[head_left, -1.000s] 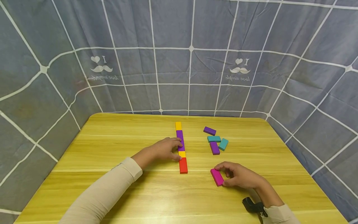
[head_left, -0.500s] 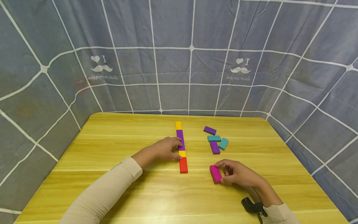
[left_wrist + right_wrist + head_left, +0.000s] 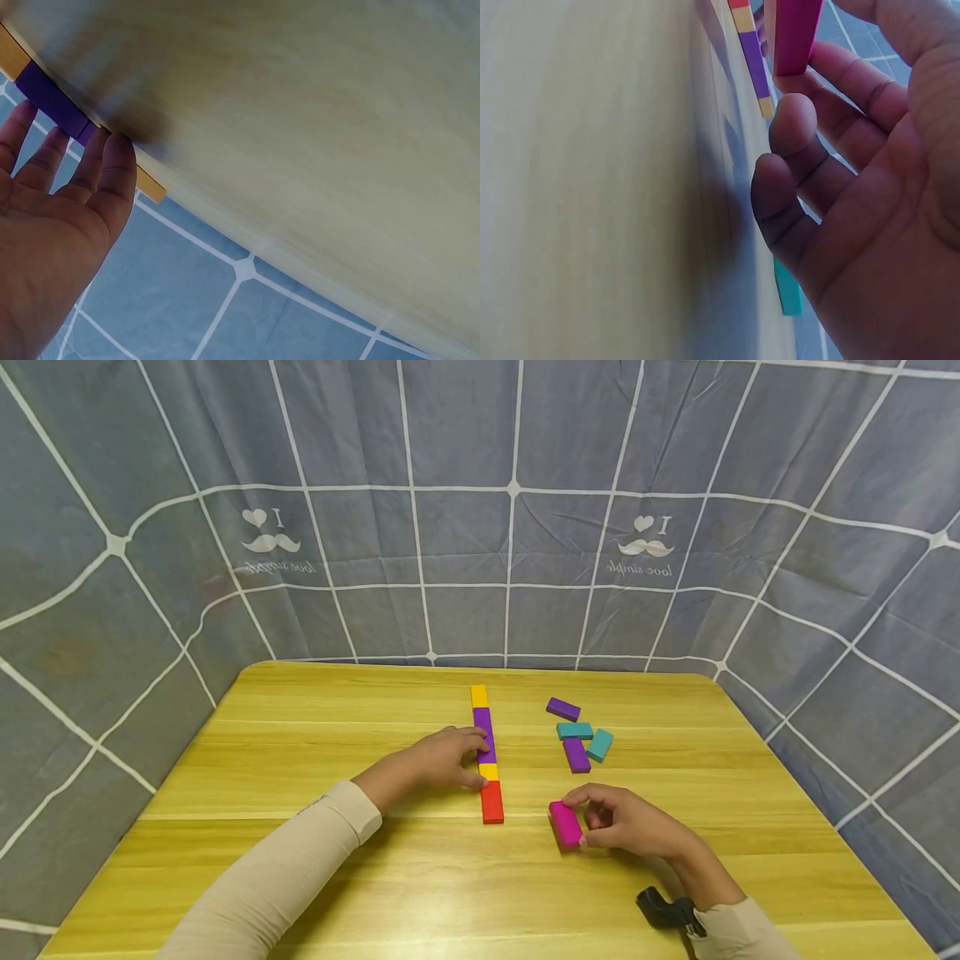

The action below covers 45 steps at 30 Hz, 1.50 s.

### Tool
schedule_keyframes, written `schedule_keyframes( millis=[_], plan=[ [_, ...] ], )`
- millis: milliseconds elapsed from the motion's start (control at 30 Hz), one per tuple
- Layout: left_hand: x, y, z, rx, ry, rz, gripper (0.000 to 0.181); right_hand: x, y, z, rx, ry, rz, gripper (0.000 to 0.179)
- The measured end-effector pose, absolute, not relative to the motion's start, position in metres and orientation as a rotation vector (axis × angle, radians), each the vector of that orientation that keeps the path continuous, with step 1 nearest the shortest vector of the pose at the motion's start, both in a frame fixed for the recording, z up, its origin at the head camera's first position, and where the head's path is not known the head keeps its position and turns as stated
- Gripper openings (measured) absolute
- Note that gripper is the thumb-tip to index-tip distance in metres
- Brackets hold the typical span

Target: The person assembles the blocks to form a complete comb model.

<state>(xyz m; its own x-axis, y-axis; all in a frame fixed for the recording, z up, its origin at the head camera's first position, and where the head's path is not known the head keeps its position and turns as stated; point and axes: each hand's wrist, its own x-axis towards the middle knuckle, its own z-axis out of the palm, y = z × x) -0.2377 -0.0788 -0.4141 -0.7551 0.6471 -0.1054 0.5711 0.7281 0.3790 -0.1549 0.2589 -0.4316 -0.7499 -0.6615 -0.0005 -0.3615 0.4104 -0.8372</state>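
Note:
In the head view my right hand (image 3: 637, 827) pinches a magenta block (image 3: 566, 825) by its ends between thumb and fingertips. The right wrist view shows this magenta block (image 3: 797, 34) raised above the tabletop. My left hand (image 3: 442, 758) lies across a straight row of blocks, its fingertips touching the purple section (image 3: 484, 735) and its thumb by the joint of the near yellow block (image 3: 488, 772) and red block (image 3: 492, 802). A second yellow block (image 3: 479, 696) makes the row's far end. Fairly straight fingers touch the row in the left wrist view.
Right of the row lie loose blocks: a purple block (image 3: 563, 708) at the back, a teal block (image 3: 574, 731), a second teal block (image 3: 600, 746) and another purple block (image 3: 577, 756). The wooden table (image 3: 337, 877) ends at a grey gridded curtain (image 3: 465, 543).
My right hand has lifted the magenta block and carried it left and slightly away from me, toward the row. The left hand and the row have stayed in place.

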Motion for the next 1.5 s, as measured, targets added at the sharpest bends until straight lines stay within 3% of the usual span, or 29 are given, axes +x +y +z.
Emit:
schedule_keyframes(
  millis=[1500],
  plan=[
    [-0.235,-0.078,-0.411,0.946,2.710,0.492,0.058,-0.150,0.199,-0.433,-0.999,2.245,-1.218,0.039]
  ],
)
